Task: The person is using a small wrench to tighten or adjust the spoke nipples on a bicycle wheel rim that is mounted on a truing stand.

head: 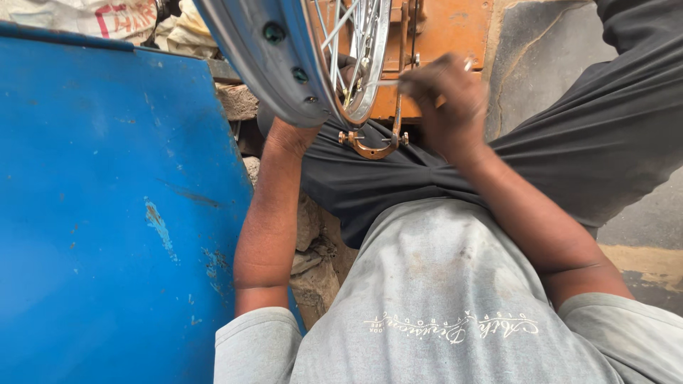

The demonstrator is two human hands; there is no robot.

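A silver spoked wheel rim (284,67) stands upright in an orange metal truing stand (373,146) in front of me. My right hand (448,99) is closed on a small metal tool held against the spokes (356,35) near the rim's inner edge. My left hand (290,134) reaches up behind the rim; its fingers are hidden by the rim, with only the wrist and heel of the hand showing. I sit with dark trousers and a grey shirt below the wheel.
A large blue painted metal panel (107,213) fills the left side. Broken stones and rubble (313,263) lie beside my left arm. An orange board (448,28) sits behind the stand, with concrete floor (541,64) to the right.
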